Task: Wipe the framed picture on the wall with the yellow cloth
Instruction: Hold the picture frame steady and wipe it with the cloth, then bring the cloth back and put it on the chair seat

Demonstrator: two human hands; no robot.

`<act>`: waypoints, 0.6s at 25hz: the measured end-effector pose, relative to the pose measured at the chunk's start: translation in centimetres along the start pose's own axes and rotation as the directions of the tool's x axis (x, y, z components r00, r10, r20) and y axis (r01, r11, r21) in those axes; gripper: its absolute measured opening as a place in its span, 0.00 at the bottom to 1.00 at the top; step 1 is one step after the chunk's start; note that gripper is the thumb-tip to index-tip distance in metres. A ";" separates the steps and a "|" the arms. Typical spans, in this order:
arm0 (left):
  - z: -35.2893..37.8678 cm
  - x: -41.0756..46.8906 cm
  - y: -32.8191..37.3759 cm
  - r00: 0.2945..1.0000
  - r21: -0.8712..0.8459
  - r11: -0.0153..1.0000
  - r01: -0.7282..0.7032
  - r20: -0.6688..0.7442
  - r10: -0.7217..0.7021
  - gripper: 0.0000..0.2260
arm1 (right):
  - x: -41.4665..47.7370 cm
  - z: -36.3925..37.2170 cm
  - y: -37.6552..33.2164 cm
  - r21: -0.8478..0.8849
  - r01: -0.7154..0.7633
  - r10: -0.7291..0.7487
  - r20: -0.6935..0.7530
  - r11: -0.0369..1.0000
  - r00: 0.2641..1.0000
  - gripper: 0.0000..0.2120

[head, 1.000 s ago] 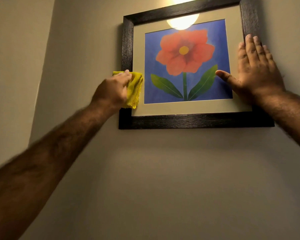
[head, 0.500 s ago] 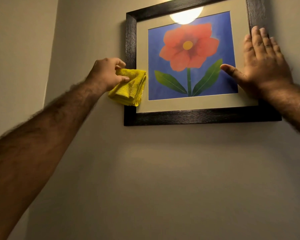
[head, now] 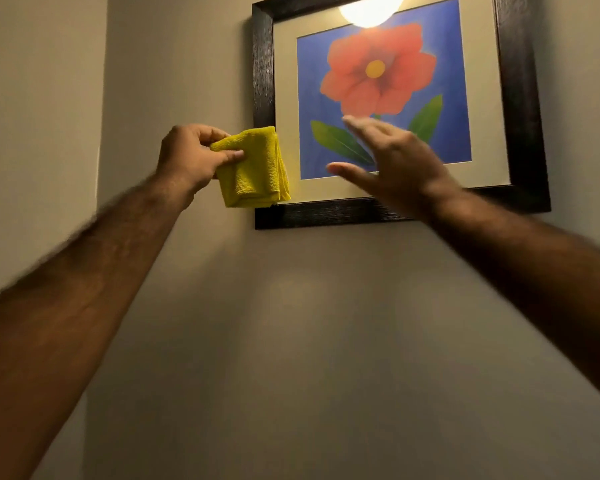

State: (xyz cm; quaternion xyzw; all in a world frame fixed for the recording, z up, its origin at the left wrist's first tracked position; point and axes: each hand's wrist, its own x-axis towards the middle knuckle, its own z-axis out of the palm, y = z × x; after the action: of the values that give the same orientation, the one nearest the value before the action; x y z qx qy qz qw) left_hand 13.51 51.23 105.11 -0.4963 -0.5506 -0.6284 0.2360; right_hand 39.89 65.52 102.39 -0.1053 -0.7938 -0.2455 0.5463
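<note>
Wall (head: 326, 341): plain beige, bare below and left of the picture; an inside corner runs down the far left.

Picture (head: 388, 98): hung high right, top edge cut off by the view. Dark frame (head: 326, 213), pale mat, blue print of a red flower with green leaves. Lamp glare on the glass at the top.

Right hand (head: 395, 161): blurred, open, fingers spread, holding nothing; in front of the print's lower middle. Whether it touches the glass cannot be told.

Left hand (head: 191, 157): closed in a pinch on the cloth's upper left corner, thumb on top.

Cloth (head: 257, 171): yellow, folded, hanging over the frame's lower left corner; its right edge overlaps the mat.
</note>
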 end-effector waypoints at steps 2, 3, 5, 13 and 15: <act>-1.2 -1.3 -0.8 0.999 -0.109 0.993 0.036 0.012 -0.035 0.18 | 0.6 2.2 -5.1 0.311 -0.109 0.101 0.041 0.944 0.994 0.37; -2.0 -2.1 -1.2 0.999 -0.146 0.988 0.052 0.023 -0.050 0.17 | 0.9 3.2 -7.3 0.441 -0.181 0.168 0.070 0.879 0.983 0.38; -4.0 -3.9 -2.5 0.996 -0.187 0.978 0.088 0.048 -0.081 0.14 | 1.4 5.2 -11.1 0.618 -0.306 0.233 0.198 0.724 0.952 0.42; -13.1 -13.8 -10.8 0.922 -0.252 0.887 0.387 0.113 -0.370 0.17 | -1.2 14.1 -20.0 0.652 -0.738 0.131 0.727 0.173 0.674 0.22; -16.0 -16.9 -13.5 0.870 -0.239 0.837 0.492 0.154 -0.468 0.14 | -2.7 16.7 -23.1 0.614 -0.776 0.052 0.779 0.141 0.625 0.23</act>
State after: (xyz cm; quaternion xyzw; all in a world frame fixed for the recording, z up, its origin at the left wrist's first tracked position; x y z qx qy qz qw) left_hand 3.00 36.00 85.56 -0.3975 -0.5761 -0.7138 -0.0242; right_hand 17.24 54.39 88.90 -0.0695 -0.8277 0.4903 0.2641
